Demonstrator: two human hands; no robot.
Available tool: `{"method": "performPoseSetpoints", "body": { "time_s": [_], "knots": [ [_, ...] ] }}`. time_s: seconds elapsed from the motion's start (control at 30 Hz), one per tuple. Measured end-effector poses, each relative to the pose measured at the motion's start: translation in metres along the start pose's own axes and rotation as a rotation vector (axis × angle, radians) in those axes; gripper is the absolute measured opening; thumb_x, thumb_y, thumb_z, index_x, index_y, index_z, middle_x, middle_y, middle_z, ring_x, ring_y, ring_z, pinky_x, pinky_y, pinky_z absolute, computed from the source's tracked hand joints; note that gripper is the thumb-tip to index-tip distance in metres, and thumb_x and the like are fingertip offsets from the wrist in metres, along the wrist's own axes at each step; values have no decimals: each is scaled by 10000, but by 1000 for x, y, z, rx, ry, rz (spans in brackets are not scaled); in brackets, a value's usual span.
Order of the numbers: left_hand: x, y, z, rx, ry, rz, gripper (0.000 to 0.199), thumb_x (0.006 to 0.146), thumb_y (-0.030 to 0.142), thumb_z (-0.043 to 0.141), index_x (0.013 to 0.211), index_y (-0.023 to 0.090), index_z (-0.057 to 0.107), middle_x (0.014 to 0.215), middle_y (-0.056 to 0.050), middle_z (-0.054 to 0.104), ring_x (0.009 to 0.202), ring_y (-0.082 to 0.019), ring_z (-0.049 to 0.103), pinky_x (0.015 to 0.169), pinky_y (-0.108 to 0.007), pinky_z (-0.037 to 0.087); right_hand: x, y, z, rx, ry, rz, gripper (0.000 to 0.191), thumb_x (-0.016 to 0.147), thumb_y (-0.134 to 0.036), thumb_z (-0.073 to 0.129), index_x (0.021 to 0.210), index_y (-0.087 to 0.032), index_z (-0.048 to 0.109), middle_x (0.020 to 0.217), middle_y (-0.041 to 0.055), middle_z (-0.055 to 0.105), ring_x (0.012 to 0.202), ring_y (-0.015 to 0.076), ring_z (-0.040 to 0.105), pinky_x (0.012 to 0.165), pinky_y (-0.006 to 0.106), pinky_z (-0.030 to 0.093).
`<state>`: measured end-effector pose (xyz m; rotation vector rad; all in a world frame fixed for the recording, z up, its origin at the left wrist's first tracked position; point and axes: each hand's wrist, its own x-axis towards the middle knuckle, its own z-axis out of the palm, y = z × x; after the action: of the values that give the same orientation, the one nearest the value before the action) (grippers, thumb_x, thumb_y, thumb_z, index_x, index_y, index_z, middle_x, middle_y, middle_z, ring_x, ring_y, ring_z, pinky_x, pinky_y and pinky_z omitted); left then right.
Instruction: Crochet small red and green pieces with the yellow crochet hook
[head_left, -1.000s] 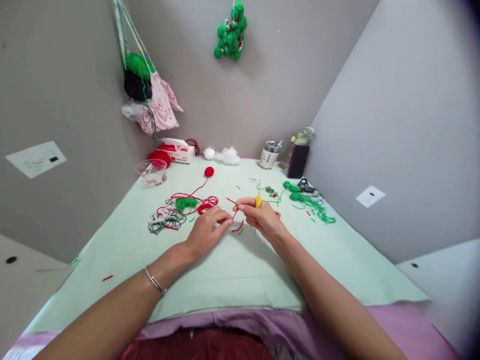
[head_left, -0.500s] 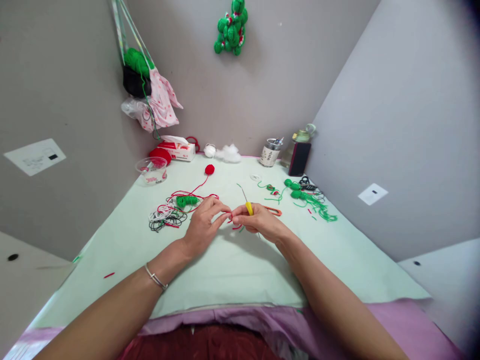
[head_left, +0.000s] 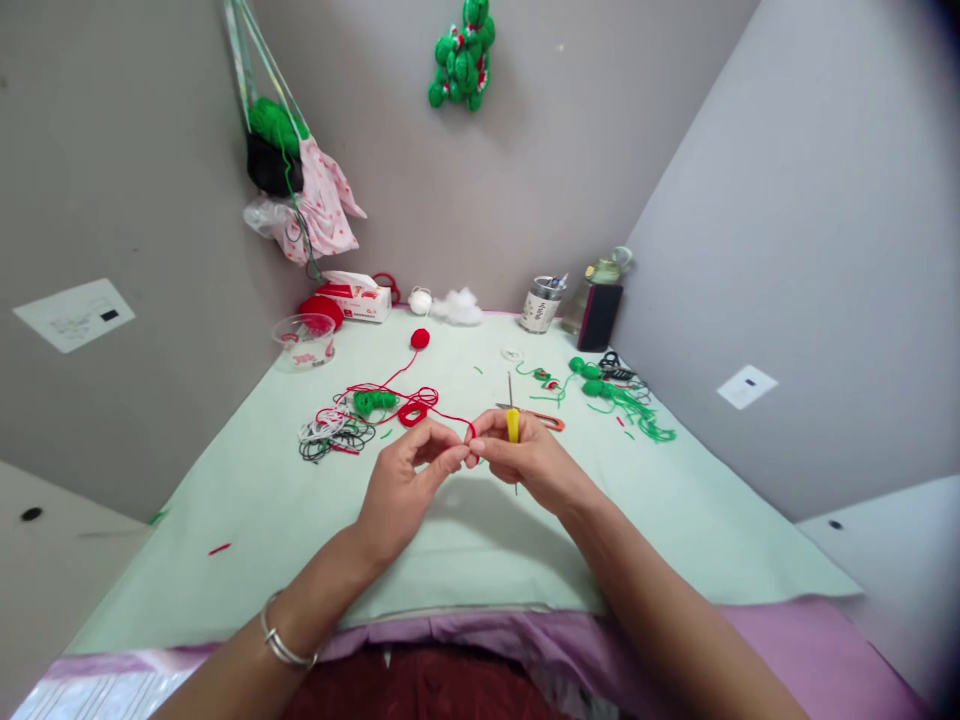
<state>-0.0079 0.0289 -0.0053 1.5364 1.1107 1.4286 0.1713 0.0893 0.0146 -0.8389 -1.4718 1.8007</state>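
Thumb and fingers of my left hand point(head_left: 409, 485) are closed in a pinch on red yarn point(head_left: 454, 417), fingertips against those of my right hand point(head_left: 538, 462). My right hand pinches the same yarn and keeps a crochet hook point(head_left: 513, 426) with a yellow handle between its fingers, metal shaft pointing up. The exact loop at the fingertips is mostly hidden. From there the yarn runs back left past a red coil point(head_left: 412, 414) toward a small red ball point(head_left: 420, 339). Just behind my right hand lies an orange-handled cutter point(head_left: 553, 422).
Left are a green yarn bundle point(head_left: 373, 402) and tangled black and white cords point(head_left: 330, 435). Right lie green knitted pieces point(head_left: 592, 387) and black scissors point(head_left: 613, 366). Along the back stand a tissue box point(head_left: 364, 303), plastic tub point(head_left: 304, 343), pen can point(head_left: 541, 306) and phone point(head_left: 600, 318).
Both hands have shifted slightly toward me and the hook has turned from leaning left to nearly upright. The red coil and the yarn strand to my fingers have come into view.
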Motion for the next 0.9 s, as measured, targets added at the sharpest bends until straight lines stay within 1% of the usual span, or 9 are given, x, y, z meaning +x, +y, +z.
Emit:
{"method": "performPoseSetpoints", "body": {
  "time_s": [0.13, 0.23, 0.37, 0.53, 0.63, 0.73, 0.8, 0.83, 0.9],
  "knots": [
    [-7, 2, -1, 1, 49, -15, 140, 912, 278, 750, 787, 216, 733, 767, -6, 747, 747, -171, 694, 763, -285, 568, -13, 3, 11, -104, 152, -127, 345, 744, -478, 907, 813, -188, 734, 645, -29, 658, 504, 69, 344, 473, 262, 206],
    [-11, 3, -3, 3, 76, -29, 92, 900, 274, 766, 825, 222, 757, 807, -8, 767, 759, -174, 705, 759, -285, 580, -21, 4, 19, -145, 274, -175, 344, 739, -497, 904, 776, -197, 739, 615, -36, 597, 548, 94, 389, 507, 271, 265],
    [-15, 2, -2, -4, 89, -1, 61, 880, 277, 800, 918, 236, 824, 880, -23, 809, 817, -195, 744, 768, -296, 610, -28, 8, 31, -113, 334, -190, 339, 735, -508, 898, 739, -213, 730, 619, -27, 580, 577, 120, 443, 545, 288, 334],
    [-20, 3, -2, 59, 132, 98, 64, 869, 214, 804, 823, 244, 836, 795, -20, 799, 734, -192, 725, 726, -306, 613, -33, 17, 44, -202, 449, -221, 293, 767, -485, 876, 761, -215, 765, 679, 10, 629, 624, 149, 477, 562, 306, 348],
    [-22, 8, -1, 59, 145, 112, 68, 860, 199, 802, 811, 239, 827, 784, -15, 790, 722, -181, 714, 716, -296, 599, -35, 20, 49, -208, 462, -255, 280, 781, -478, 872, 774, -217, 772, 693, 11, 636, 628, 148, 474, 573, 309, 355],
    [-23, 13, -2, 26, 130, 51, 88, 865, 205, 768, 783, 231, 790, 769, -5, 757, 729, -171, 696, 726, -284, 584, -37, 20, 47, -162, 434, -234, 311, 796, -507, 866, 774, -213, 769, 679, -10, 604, 566, 115, 394, 553, 300, 336],
    [-24, 15, -3, -21, 103, -38, 90, 869, 227, 750, 779, 227, 752, 764, 2, 728, 734, -168, 684, 735, -282, 573, -40, 20, 43, -124, 425, -220, 377, 901, -579, 751, 813, -214, 783, 582, -44, 482, 519, 108, 309, 527, 299, 299],
    [-24, 15, -4, -57, 91, -89, 92, 874, 246, 746, 785, 226, 733, 768, 6, 715, 737, -167, 679, 739, -281, 566, -41, 20, 40, -112, 427, -229, 435, 963, -614, 656, 858, -216, 797, 562, -45, 449, 517, 118, 319, 531, 302, 307],
    [-24, 13, -7, -143, 73, -177, 113, 890, 293, 745, 806, 227, 707, 780, 11, 695, 755, -168, 672, 758, -283, 552, -47, 20, 34, -134, 440, -289, 553, 1039, -655, 482, 931, -224, 812, 624, 0, 538, 602, 162, 469, 598, 319, 396]
  ]
}}
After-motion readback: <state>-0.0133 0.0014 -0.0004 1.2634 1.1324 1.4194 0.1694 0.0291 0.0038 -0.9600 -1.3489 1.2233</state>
